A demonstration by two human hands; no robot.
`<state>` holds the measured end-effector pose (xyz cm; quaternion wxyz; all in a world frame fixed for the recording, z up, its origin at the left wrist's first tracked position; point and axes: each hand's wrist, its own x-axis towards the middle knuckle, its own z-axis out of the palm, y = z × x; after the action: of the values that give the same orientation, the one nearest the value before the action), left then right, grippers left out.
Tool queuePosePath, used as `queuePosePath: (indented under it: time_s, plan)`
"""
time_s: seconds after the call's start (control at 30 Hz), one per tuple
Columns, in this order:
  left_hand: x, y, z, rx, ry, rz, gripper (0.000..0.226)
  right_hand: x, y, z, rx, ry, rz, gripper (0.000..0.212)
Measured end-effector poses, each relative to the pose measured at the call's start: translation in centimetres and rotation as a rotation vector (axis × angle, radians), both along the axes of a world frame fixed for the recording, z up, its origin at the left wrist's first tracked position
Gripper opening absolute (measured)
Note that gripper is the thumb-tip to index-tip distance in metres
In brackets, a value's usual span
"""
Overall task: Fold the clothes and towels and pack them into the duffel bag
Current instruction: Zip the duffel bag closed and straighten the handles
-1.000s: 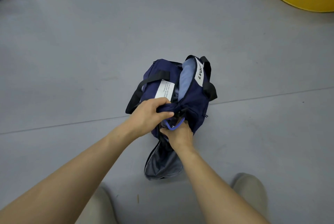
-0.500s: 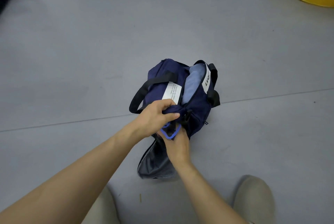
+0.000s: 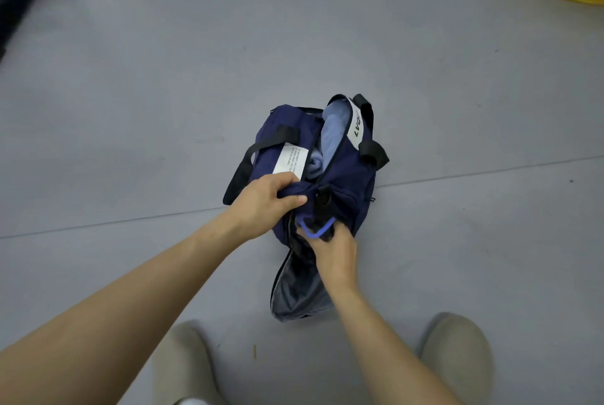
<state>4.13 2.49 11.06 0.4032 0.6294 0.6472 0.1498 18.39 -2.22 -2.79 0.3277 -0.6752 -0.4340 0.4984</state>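
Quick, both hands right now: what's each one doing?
Left hand: closed, gripping the duffel bag fabric.
Right hand: closed, holding the blue loop at the bag's near end.

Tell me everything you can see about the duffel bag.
The duffel bag is navy fabric with black straps, a white logo patch and a white printed tag. It lies on the grey floor, top unzipped, pale blue cloth inside; a grey-lined flap lies open at its near end. The left hand grips its near end; the right hand holds its blue loop.
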Motion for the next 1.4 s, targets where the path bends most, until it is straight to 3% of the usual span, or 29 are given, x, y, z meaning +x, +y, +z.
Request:
queuePosePath:
  time_s: [0.17, 0.3, 0.47, 0.67, 0.87, 0.97, 1.1, 1.2, 1.27, 1.4]
  plan:
    - [0.3, 0.2, -0.2, 0.022, 0.031, 0.020, 0.017, 0.3, -3.6, -2.2, -0.115, -0.232, 0.117, 0.066]
    - [-0.1, 0.7, -0.8, 0.018, 0.075, 0.025, 0.015, -2.5, -3.9, -1.2, -0.135, 0.001, -0.050, 0.082]
    - [-0.3, 0.2, -1.8, 0.040, -0.011, 0.065, 0.016, -5.4, -3.6, -1.0, -0.061, 0.093, -0.124, 0.090]
    - [-0.9, -0.7, -0.9, -0.027, -0.191, 0.021, 0.020, -4.2, 0.1, -2.4, 0.023, 0.039, -0.039, 0.062]
    - [-3.4, 1.0, -0.3, -0.071, -0.031, -0.050, 0.020, -2.9, 2.4, -2.3, -0.026, -0.023, 0.116, 0.044]
    - [-3.9, 0.8, -1.2, 0.117, 0.215, -0.105, 0.020, -2.1, 2.2, -1.6, -0.027, -0.021, 0.133, 0.048]
    - [-3.4, 0.4, -4.0, 0.352, 0.248, -0.172, 0.060, -0.1, 1.7, 0.0, 0.005, -0.140, 0.212, 0.040]
    - [-2.9, 1.0, -6.1, 0.531, 0.370, -0.209, 0.060, 1.7, 1.6, 1.8, 0.078, -0.213, 0.284, 0.029]
    - [-2.7, 1.2, -7.0, 0.617, 0.397, -0.176, 0.057, 3.3, 1.7, 2.7, 0.081, -0.265, 0.322, 0.034]
    - [-2.8, 1.0, -7.6, 0.646, 0.396, -0.157, 0.057, 6.9, 2.9, 3.3, -0.006, -0.505, 0.545, 0.038]
